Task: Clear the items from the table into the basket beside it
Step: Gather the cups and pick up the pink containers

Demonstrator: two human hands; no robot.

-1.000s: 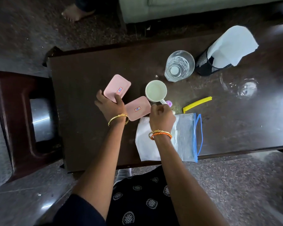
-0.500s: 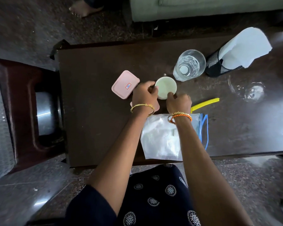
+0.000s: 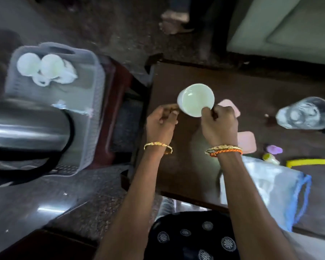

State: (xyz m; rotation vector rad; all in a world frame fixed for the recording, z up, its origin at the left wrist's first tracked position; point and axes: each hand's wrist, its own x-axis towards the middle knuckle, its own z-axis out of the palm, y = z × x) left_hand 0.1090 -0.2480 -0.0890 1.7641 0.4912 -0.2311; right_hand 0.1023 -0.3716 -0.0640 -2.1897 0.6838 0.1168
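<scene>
A white cup (image 3: 193, 98) is lifted, tilted, over the left part of the dark wooden table (image 3: 251, 81). My left hand (image 3: 161, 124) grips its left side and my right hand (image 3: 219, 126) holds its near rim with the thumb inside. The grey plastic basket (image 3: 94, 109) stands to the left of the table, holding white cups (image 3: 45, 68) and a steel vessel (image 3: 26, 124) with a black handle. Still on the table are two pink lids (image 3: 247, 141), a drinking glass (image 3: 304, 113), a clear plastic bag (image 3: 266, 188) and a yellow clip (image 3: 308, 163).
The basket rests on a red-brown stool (image 3: 120, 109) close to the table's left edge. A small purple item (image 3: 274, 149) lies by the bag. A pale sofa (image 3: 289, 25) stands behind the table, and another person's foot (image 3: 174, 21) is on the floor beyond it.
Both hands have lifted the white cup off the table and carried it left. My view has swung left, bringing the basket into sight.
</scene>
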